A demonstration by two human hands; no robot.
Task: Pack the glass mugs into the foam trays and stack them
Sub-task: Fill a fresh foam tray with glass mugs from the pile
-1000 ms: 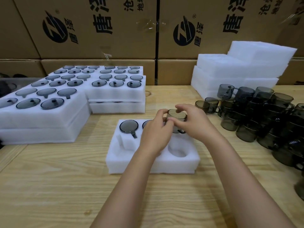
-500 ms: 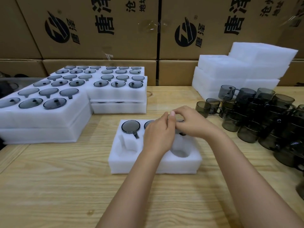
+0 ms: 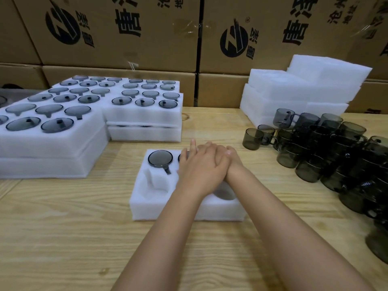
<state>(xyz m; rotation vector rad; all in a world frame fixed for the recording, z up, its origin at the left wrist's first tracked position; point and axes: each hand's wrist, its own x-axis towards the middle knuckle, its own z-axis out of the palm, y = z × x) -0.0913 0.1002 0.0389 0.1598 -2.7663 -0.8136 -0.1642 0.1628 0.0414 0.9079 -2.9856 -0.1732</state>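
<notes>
A white foam tray (image 3: 147, 204) lies in the middle of the wooden table. A smoky glass mug (image 3: 160, 159) sits sunk in its back left pocket. A second mug's rim (image 3: 181, 157) peeks out beside my left hand. My left hand (image 3: 199, 166) lies flat, fingers straight, on top of my right hand (image 3: 232, 159). Both press down over the tray's back right part; the mug beneath them is hidden. The front left pocket (image 3: 154, 185) and the front right pocket (image 3: 225, 193) hold no mug.
Filled foam trays (image 3: 52, 141) stand stacked at the left and back left (image 3: 144, 114). Plain foam trays (image 3: 294, 89) are piled at the back right. Several loose smoky mugs (image 3: 327, 148) crowd the right side. Cardboard boxes (image 3: 126, 34) wall off the back.
The mug that both hands held above the tray has gone down into its pocket. The hands have flattened, one over the other, on top of it.
</notes>
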